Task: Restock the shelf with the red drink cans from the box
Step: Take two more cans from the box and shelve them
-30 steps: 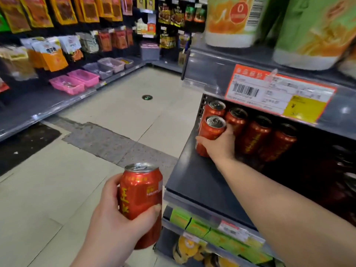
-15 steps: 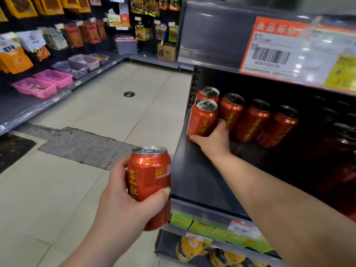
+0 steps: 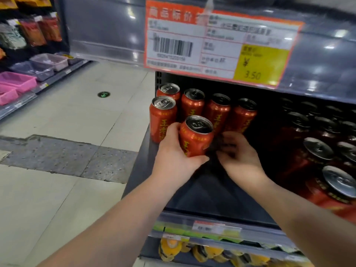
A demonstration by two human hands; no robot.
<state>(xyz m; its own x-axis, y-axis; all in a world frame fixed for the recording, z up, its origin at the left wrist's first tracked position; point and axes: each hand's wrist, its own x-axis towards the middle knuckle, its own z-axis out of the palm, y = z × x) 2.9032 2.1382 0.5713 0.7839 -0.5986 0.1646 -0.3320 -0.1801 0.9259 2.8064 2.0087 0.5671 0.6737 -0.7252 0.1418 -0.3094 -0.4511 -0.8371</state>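
My left hand [image 3: 173,151] is shut on a red drink can [image 3: 195,135] and holds it upright, low over the dark shelf [image 3: 202,193]. It is just in front of a back row of several red cans [image 3: 218,110]. One more red can [image 3: 162,120] stands at the shelf's left edge, right beside my left hand. My right hand [image 3: 240,157] is next to the held can's right side with its fingers loosely bent and holds nothing. Whether those fingers touch the can is blurred. The box is out of view.
Several more cans [image 3: 327,170] stand in shadow on the shelf's right part. An orange price label [image 3: 221,45] hangs on the shelf above. Yellow packets [image 3: 192,249] fill the shelf below. Across the tiled aisle, pink bins [image 3: 17,81] sit on a low shelf.
My right hand let go of the can at the shelf's left edge and moved right. My left hand carried its can from over the floor onto the shelf. The view moved closer.
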